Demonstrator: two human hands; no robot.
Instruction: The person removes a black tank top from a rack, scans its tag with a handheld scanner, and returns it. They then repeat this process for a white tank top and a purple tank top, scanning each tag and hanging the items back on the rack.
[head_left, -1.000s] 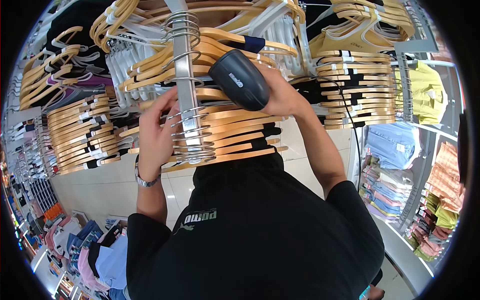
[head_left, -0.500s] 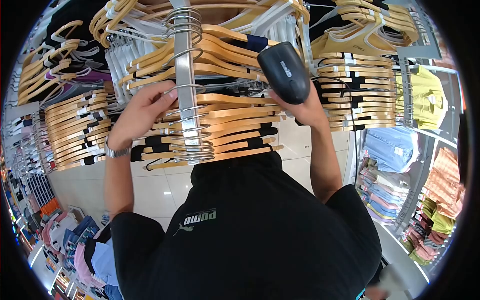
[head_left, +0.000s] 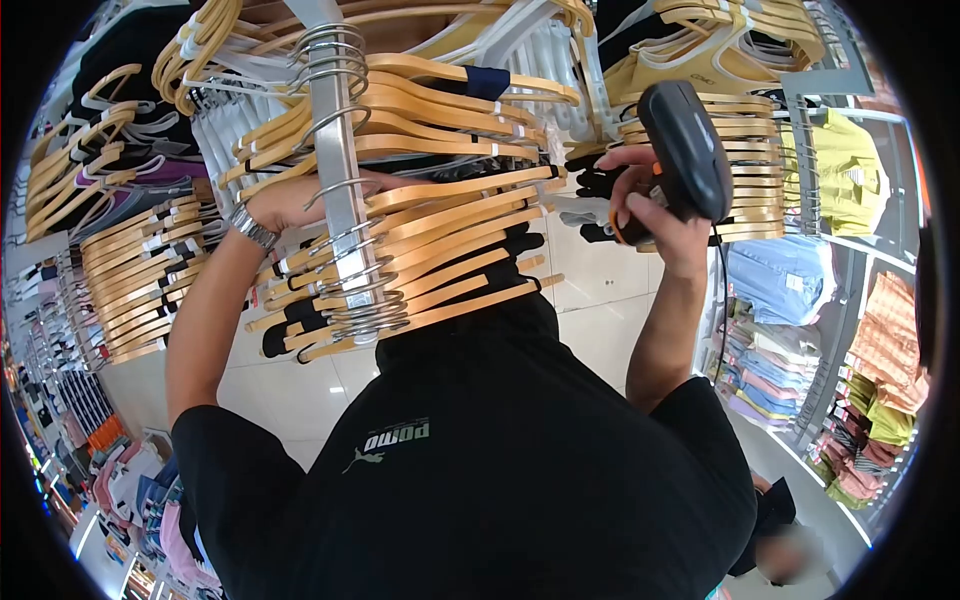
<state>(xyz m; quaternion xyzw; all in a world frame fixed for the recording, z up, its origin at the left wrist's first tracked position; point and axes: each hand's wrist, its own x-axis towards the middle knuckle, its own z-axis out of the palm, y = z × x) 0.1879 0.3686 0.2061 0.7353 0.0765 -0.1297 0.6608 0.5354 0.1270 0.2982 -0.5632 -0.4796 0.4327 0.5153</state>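
Note:
My left hand [head_left: 292,203], with a metal watch [head_left: 254,228] on the wrist, reaches into a gap between wooden hangers [head_left: 440,215]. Part of it is hidden behind the metal rail [head_left: 340,150]; its fingers show stretched out on the far side, touching the hangers around them. My right hand [head_left: 668,218] is wrapped around a black barcode scanner [head_left: 690,150], held up to the right of the rail. A thin cable [head_left: 721,290] hangs below the scanner. Dark garments on the hangers mostly lie out of sight.
More hangers crowd the racks at left [head_left: 140,280] and right [head_left: 750,165]. Yellow shirts [head_left: 845,185], blue shirts [head_left: 775,275] and folded clothes [head_left: 765,365] fill the right side. Another person [head_left: 770,520] is at the lower right. Pale floor tiles [head_left: 600,330] show below.
My left hand has gone from the rail's side to deeper between the hangers, and the front hangers now slant. My right hand has moved right with the scanner and turned it.

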